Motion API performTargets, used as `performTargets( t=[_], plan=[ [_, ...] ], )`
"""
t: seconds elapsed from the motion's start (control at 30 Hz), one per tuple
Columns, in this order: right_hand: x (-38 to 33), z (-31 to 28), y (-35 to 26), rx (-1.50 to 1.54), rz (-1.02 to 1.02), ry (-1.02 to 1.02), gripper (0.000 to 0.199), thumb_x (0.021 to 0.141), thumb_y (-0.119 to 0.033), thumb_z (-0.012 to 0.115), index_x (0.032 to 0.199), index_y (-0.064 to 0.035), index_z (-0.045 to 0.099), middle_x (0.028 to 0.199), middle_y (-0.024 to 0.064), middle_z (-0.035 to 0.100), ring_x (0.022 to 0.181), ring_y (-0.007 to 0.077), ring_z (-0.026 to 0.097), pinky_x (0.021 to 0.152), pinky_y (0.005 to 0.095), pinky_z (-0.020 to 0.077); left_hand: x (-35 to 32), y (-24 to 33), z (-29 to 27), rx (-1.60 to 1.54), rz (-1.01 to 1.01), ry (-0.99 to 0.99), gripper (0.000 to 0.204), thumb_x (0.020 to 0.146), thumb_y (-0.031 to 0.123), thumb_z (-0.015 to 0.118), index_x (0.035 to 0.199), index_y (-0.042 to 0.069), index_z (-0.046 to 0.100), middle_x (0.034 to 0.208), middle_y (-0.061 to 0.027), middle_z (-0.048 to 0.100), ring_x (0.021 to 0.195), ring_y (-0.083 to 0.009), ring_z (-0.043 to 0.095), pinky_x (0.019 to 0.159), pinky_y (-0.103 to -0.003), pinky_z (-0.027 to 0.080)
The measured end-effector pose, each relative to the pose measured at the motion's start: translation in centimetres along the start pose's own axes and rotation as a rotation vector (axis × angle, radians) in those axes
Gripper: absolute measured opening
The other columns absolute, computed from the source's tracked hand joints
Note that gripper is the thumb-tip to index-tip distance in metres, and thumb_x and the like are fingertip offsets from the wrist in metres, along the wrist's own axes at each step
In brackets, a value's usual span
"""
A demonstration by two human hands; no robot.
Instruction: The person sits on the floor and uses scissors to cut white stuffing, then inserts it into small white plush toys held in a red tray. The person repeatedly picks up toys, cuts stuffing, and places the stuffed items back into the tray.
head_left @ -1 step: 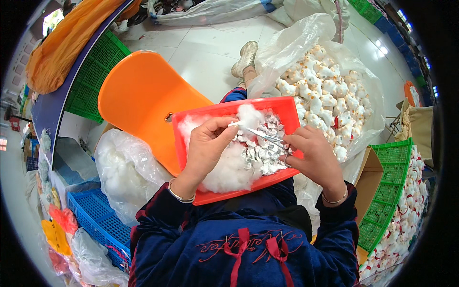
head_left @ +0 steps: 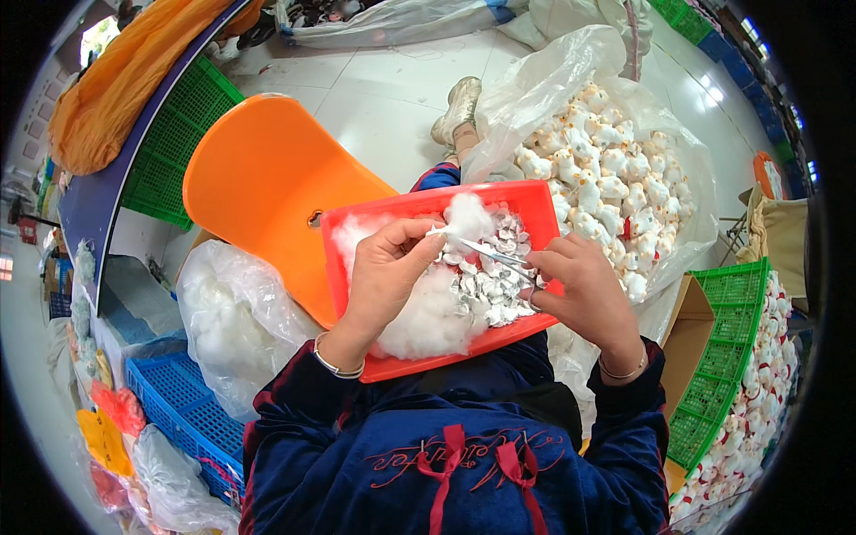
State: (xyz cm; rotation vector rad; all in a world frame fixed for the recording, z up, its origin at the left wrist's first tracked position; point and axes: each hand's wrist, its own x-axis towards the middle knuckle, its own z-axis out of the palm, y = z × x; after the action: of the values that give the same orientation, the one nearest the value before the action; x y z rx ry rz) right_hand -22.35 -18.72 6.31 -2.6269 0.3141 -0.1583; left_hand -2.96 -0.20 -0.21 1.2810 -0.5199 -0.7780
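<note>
My left hand [head_left: 388, 267] pinches a small white cloth piece [head_left: 437, 231] between thumb and fingers over a red plastic tray [head_left: 419, 366] on my lap. In my right hand [head_left: 588, 290] are slim metal forceps [head_left: 495, 254] with ring handles, their tip reaching the cloth piece. A tuft of white stuffing [head_left: 468, 216] sits right by the tip; whether the forceps grip it is hard to make out. Fluffy stuffing [head_left: 428, 316] fills the tray's left and near part. Many small white and silvery pieces [head_left: 508, 299] lie at its right.
A clear bag of small white stuffed toys [head_left: 597, 178] stands at the right front. An orange chair [head_left: 276, 178] and a bag of stuffing [head_left: 236, 321] are at the left. Blue crates [head_left: 183, 401] lie lower left, a green crate [head_left: 727, 357] at the right.
Both hands keep their places over the tray. The two arms of the forceps look slightly closer together.
</note>
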Motion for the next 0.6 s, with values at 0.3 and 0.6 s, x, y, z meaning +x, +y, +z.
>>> performTargets(
  t=[0.3,0.6],
  plan=[
    [0.4,0.1,-0.2,0.017,0.003,-0.11,0.033,0.077,-0.022,0.082,0.107,-0.0106,0.073,0.093,0.0066,0.065,0.094,0.0281,0.06,0.08,0.0419,0.0438,0.0,0.1,-0.1,0.053,-0.083,-0.102,0.015,0.097,0.008,0.07,0.109,-0.001,0.074,0.09,-0.0036,0.071,0.08,-0.0087,0.064,0.075,-0.023,0.052],
    [-0.3,0.1,1.2,0.03,0.055,-0.185,0.057,0.071,-0.027,0.086,0.12,-0.0062,0.067,0.112,0.0134,0.063,0.11,0.0342,0.056,0.096,0.043,0.0454,0.6,-0.2,-1.1,-0.068,-0.143,-0.074,0.012,0.095,0.009,0.068,0.103,0.0,0.07,0.087,-0.0018,0.07,0.076,-0.0062,0.062,0.07,-0.022,0.051]
  ],
)
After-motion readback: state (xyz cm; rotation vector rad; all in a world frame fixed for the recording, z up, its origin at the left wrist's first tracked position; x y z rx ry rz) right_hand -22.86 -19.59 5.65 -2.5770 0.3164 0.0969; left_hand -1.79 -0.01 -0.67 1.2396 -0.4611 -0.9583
